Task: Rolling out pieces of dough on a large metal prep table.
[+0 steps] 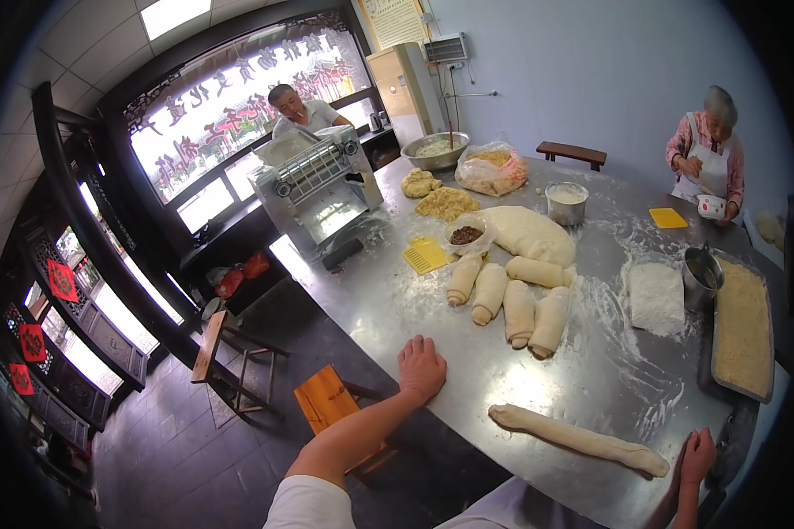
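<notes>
My left hand [422, 367] rests on the near left edge of the steel table, fingers curled under and nothing visible in it. Low at the right, my right hand [699, 453] is closed like a fist by the table edge, just beyond the right end of a long dough rope [578, 438]. The rope lies slantwise on the table between my hands, touching neither. Farther in, several thick dough rolls [518, 310] lie grouped beside a large smooth dough slab [531, 234]. A bowl of dark filling [467, 234] and a yellow scraper [425, 255] are close by.
A dough-rolling machine [318, 187] stands far left, a person behind it. Another person in an apron works far right. Flour [656, 297], a metal pot [702, 275] and a crumb-filled tray [741, 331] line the right side. A wooden stool [325, 398] stands left of the table.
</notes>
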`<state>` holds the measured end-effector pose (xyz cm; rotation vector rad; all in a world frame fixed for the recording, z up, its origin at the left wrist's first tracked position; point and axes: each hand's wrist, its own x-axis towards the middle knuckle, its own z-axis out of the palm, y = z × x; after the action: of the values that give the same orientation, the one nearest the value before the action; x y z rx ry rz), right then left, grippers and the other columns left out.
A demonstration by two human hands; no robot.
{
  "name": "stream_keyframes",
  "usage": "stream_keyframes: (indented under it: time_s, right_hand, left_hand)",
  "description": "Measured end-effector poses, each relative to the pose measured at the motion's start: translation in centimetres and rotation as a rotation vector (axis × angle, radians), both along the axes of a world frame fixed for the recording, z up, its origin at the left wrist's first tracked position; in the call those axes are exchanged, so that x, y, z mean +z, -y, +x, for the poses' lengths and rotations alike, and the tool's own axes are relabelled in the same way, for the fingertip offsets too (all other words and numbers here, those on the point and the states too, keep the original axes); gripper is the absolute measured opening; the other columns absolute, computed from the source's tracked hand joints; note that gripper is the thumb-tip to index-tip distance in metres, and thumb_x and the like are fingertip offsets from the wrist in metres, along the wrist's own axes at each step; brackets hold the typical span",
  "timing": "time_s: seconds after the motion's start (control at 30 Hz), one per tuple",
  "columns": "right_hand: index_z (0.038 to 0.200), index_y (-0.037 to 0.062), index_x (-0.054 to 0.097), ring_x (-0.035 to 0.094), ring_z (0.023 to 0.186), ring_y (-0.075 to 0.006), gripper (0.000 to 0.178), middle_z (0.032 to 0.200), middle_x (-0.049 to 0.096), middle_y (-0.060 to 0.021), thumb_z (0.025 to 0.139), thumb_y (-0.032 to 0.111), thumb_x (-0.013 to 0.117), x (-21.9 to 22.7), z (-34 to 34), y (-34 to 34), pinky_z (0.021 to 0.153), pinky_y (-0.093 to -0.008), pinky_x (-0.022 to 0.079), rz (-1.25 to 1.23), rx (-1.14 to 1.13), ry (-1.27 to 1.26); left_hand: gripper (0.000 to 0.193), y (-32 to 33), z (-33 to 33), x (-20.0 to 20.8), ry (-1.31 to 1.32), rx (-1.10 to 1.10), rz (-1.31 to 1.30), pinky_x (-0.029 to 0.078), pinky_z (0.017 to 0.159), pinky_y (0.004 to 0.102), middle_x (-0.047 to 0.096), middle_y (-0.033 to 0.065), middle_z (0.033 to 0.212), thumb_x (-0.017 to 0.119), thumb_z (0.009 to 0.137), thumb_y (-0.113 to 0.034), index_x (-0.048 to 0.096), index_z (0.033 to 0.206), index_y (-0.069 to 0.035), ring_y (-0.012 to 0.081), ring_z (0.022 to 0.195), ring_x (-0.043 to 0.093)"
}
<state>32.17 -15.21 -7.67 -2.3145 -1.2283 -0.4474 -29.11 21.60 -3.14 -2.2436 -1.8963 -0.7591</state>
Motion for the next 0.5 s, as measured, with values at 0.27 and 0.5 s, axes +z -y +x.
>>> stream_keyframes:
  time_s: [0.27, 0.5]
  right_hand:
    - [0.087, 0.0016, 0.048, 0.058, 0.073, -0.0463, 0.024, 0.075, 0.056, -0.0233, 0.101, 0.016, 0.061, 0.46, -0.28, -0.07, 0.064, -0.0537, 0.042, -0.029, -0.004, -0.018]
    - [0.086, 0.0012, 0.047, 0.058, 0.073, -0.0462, 0.025, 0.075, 0.056, -0.0233, 0.101, 0.016, 0.06, 0.72, -0.49, -0.1, 0.064, -0.0535, 0.042, -0.033, -0.017, -0.026]
  left_hand:
    - [0.037, 0.02, -0.11, 0.02, -0.011, -0.002, 0.008, 0.037, 0.111, 0.0527, 0.055, 0.0219, 0.137, 0.058, 0.089, -0.021, 0.059, 0.12, -0.001, 0.0399, 0.131, 0.049]
    - [0.037, 0.08, 0.03, 0.25, 0.013, -0.005, -0.014, 0.036, 0.112, 0.0529, 0.055, 0.0222, 0.136, 0.057, 0.089, -0.02, 0.059, 0.121, -0.001, 0.0409, 0.131, 0.049]
